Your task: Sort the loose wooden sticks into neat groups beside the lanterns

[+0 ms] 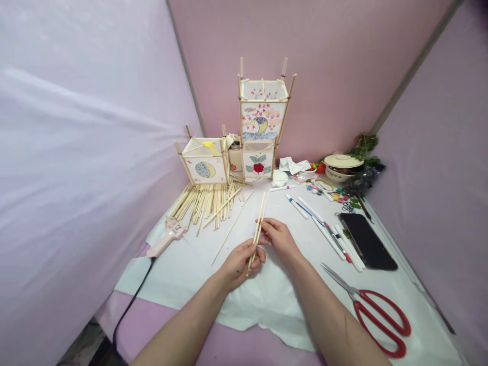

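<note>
At frame centre, my left hand (240,262) grips 2 sticks (258,229), fingers closed round them; my right hand (280,238) pinches them higher up, above the desk (274,295).

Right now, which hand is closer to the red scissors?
The right hand. It sits just up and left of the red scissors on the same side of the table. The left hand, holding the wooden sticks, is farther away to the left.
</note>
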Available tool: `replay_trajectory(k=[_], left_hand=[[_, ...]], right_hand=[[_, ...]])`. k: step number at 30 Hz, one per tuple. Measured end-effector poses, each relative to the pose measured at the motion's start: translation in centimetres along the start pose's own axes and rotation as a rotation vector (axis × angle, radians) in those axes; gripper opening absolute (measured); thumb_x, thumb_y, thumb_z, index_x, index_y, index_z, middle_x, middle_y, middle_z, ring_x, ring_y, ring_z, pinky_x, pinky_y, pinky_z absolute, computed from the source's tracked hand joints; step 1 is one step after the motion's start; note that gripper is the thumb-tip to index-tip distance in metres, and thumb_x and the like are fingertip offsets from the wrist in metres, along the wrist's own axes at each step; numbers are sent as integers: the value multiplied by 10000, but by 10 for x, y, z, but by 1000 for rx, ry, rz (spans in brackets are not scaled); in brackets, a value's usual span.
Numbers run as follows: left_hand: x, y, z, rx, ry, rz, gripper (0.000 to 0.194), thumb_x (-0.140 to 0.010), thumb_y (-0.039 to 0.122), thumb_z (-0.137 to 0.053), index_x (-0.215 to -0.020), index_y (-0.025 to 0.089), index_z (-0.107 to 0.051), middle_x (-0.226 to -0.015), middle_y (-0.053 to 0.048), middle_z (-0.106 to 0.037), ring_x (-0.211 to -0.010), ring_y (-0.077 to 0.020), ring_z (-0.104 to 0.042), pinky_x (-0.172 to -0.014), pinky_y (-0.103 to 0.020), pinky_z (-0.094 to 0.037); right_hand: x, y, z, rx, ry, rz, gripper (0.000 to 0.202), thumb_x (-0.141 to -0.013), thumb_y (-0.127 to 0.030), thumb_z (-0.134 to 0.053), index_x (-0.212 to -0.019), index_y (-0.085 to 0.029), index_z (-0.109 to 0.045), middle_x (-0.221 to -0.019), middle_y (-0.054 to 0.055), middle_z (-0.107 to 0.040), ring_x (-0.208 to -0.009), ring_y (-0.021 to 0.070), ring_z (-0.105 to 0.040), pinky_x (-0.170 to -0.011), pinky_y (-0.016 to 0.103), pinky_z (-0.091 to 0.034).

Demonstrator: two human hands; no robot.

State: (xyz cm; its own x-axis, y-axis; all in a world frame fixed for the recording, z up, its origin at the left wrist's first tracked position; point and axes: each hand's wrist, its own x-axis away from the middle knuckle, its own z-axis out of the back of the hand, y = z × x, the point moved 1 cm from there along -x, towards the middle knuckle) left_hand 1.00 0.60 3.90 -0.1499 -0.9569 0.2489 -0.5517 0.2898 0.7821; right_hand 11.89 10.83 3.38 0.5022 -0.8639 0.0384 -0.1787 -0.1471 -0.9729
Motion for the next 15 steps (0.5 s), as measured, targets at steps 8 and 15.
replay_trajectory(k=[8, 15], left_hand=[[-1, -2, -1, -28, -28, -13, 353, -867, 433, -606, -1055, 138, -563, -676, -7, -564, -425, -36, -276, -402, -186, -150], [1, -7, -3, -207, 24, -56, 416, -868, 494, -557, -1083, 139, -539, -646, -8, -587, -456, -68, -415, -435, -189, -264]], right_hand=[[7, -6, -9, -6, -64, -18, 301, -754, -440, -683, -861, -159, -683, -602, -27, -509, -505, 85, -412, -484, 216, -322], [4, -8, 0, -12, 153, 103, 274, -752, -439, -691, -820, -174, -688, -669, -2, -545, -586, 114, -446, -535, 234, -376]])
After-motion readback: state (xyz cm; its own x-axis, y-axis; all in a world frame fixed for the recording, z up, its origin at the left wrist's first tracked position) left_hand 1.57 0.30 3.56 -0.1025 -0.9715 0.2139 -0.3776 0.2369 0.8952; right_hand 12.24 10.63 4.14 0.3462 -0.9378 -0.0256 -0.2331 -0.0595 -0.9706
